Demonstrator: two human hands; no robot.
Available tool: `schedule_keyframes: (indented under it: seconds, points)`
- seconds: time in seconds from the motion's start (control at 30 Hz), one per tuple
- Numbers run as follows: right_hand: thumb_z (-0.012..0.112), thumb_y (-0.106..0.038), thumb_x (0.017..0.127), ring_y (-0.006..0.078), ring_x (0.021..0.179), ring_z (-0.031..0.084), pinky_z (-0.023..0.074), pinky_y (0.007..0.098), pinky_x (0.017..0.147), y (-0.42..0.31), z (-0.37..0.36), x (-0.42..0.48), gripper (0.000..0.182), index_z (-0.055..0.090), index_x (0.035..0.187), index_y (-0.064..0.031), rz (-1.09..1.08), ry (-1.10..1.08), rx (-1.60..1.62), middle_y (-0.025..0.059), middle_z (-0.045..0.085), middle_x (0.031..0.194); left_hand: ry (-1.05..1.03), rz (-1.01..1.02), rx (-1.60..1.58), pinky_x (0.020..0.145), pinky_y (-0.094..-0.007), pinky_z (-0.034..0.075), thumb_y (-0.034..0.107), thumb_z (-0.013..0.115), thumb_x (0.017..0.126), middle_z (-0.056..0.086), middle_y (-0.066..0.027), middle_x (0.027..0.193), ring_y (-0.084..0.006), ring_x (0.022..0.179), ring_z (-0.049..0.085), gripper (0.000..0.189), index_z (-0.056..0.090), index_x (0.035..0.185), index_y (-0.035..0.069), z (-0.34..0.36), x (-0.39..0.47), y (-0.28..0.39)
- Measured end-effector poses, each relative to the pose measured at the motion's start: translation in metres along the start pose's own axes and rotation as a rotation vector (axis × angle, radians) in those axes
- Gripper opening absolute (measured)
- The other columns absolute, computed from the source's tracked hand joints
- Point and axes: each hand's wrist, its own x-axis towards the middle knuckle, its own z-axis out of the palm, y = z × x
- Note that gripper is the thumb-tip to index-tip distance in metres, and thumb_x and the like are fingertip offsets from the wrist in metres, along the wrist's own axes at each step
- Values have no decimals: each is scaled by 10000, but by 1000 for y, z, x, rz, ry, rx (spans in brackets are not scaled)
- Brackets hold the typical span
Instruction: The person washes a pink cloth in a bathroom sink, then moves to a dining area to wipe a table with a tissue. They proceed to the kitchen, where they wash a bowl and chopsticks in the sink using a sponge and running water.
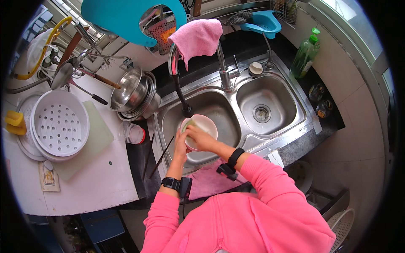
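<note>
Over the larger left basin of a steel double sink, my left hand grips the near left side of a pink-rimmed bowl. My right hand reaches into the bowl and presses a pale green cloth or sponge against its inner left wall. The black spout end of the faucet hangs just above the bowl's far edge; no water stream can be made out. Part of my left hand's fingers is hidden by the bowl and my right hand.
A pink cloth drapes over the faucet. Two chopsticks and a red-lidded jar lie left of the sink, near stacked steel bowls and a white colander. A green soap bottle stands at the back right.
</note>
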Motion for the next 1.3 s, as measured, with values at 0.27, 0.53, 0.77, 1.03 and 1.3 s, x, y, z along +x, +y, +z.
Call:
schedule_keyframes:
  seconds: [0.27,0.53,0.77,1.03,1.3]
  points:
    - [549,-202,792,342,922,564,436,418,824,14,-5,-4,250,575,1011,-83,-122,-102,-85,138,607,938,-11,89,49,917,-293,388,282,551,859,523,-107,1200,-198,1084,507,528,412,1298,23,-18,16,-11]
    - [481,-353,878,254,872,540,401,378,786,-3,-42,-21,288,602,884,-92,-218,-219,-434,62,587,995,17,245,151,921,-296,386,242,558,846,528,-118,1197,-203,1095,505,517,426,1283,0,-26,22,4]
    - [567,-200,781,314,1004,521,391,401,892,-14,-35,-37,387,522,1134,-49,-282,-219,-223,141,540,1167,-56,292,256,913,-295,389,231,563,813,520,-113,1211,-199,1095,501,559,412,1301,1,-30,29,15]
    - [555,52,695,361,1101,475,395,395,943,-22,0,-33,505,483,1192,-2,-94,-169,205,176,471,1252,-17,301,268,925,-289,379,200,557,781,528,-110,1204,-203,1108,494,535,453,1272,14,-24,27,10]
    - [616,-39,671,283,1129,483,412,361,933,-13,-74,-13,466,526,1128,-57,-416,-464,-202,98,488,1247,-77,275,383,926,-278,373,200,558,778,533,-108,1197,-201,1104,495,532,462,1265,9,-17,14,28]
